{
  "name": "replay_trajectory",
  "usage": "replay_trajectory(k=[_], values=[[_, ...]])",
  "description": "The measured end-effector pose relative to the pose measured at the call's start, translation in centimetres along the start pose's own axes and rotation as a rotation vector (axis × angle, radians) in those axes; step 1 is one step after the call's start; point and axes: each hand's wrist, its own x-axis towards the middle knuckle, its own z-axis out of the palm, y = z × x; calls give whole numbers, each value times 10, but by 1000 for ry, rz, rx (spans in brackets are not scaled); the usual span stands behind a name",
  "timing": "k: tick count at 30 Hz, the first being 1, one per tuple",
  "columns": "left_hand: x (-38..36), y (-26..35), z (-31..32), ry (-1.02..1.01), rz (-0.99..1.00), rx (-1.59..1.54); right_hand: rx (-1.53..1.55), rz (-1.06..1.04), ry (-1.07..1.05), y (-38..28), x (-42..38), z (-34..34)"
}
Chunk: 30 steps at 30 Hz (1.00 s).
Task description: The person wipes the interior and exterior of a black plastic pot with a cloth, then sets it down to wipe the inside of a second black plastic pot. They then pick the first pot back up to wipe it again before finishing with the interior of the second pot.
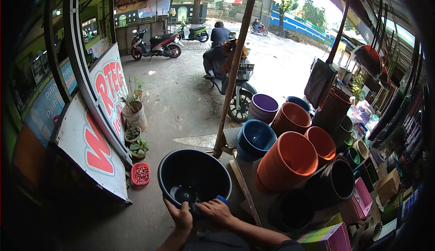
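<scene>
Hands, two: left hand (181, 215), part-closed, thumb up, holding the near side of the black bucket (195, 169); right hand (215, 212), fingers bent at its near rim beside a blue piece (222, 200), its exact grip not tellable. Black bucket, one, tilted, mouth open to view, above the floor. Step, as judged: supporting and handling the bucket; a next move calls for firm left-hand support while the right works. Right of the bucket: orange-red stacks, three, the largest (287, 160) foremost; blue stack (257, 135), one; purple-topped stack (264, 104), one. Left of it: red container (140, 184) of small reddish pieces, one; potted plants, three, nearest (138, 148). Beyond it: motorbikes, four, one bearing a seated person (219, 36).
</scene>
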Motion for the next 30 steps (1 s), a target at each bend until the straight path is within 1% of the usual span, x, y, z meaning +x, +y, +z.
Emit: replay_trajectory(k=[2,3,5,6,7,8,9,10,12,13,15,16,18,19,20,21,22,23,24,25,26,27,28,29,30], values=[[16,3,-8,-111,-136,-201,46,16,20,-5,-5,2],[25,15,-12,-105,-137,-200,47,11,17,-2,-10,3],[52,46,-23,-337,-291,-344,43,-121,-49,13,-21,3],[71,50,-33,-425,-317,-359,41,-120,-42,21,-27,1],[90,54,-44,-568,-376,-335,-44,-199,-13,29,-34,0],[95,56,-42,-556,-359,-321,-127,-279,14,33,-38,0],[97,54,-42,-545,-345,-304,-120,-275,16,32,-38,4],[95,47,-38,-549,-346,-298,-147,-261,78,32,-37,7],[78,29,-20,-178,-329,-267,-162,-212,193,26,-25,3],[54,39,-7,-118,-289,-200,-167,-213,191,19,-18,0],[7,-1,5,-122,165,75,-56,-38,287,5,-6,0],[5,-6,5,-124,165,74,-52,-17,271,2,-5,8],[6,-8,2,-176,54,-127,3,-11,249,0,-8,11],[9,-8,-2,-174,50,-123,61,-9,222,-2,-10,12],[18,0,-6,-249,-21,-177,43,-11,140,0,-14,11],[29,10,-9,-325,-88,-235,42,-14,139,6,-19,9],[42,24,-15,-349,-316,-395,-24,-90,51,15,-27,5],[62,40,-26,-470,-390,-376,-90,-164,-35,24,-34,1],[85,36,-42,-576,-422,-390,-146,-218,-43,33,-44,-2],[99,29,-52,-680,-454,-404,-146,-223,-45,40,-49,-6],[100,24,-50,-676,-452,-404,-183,-262,-73,44,-50,-10],[97,18,-49,-623,-173,-87,-217,-301,-101,45,-49,-12],[93,13,-47,-554,106,228,-156,-275,-172,49,-44,-15],[89,11,-44,-472,384,539,-154,-275,-172,49,-42,-15],[85,30,-42,-723,544,686,-78,-219,-197,52,-39,-15]])
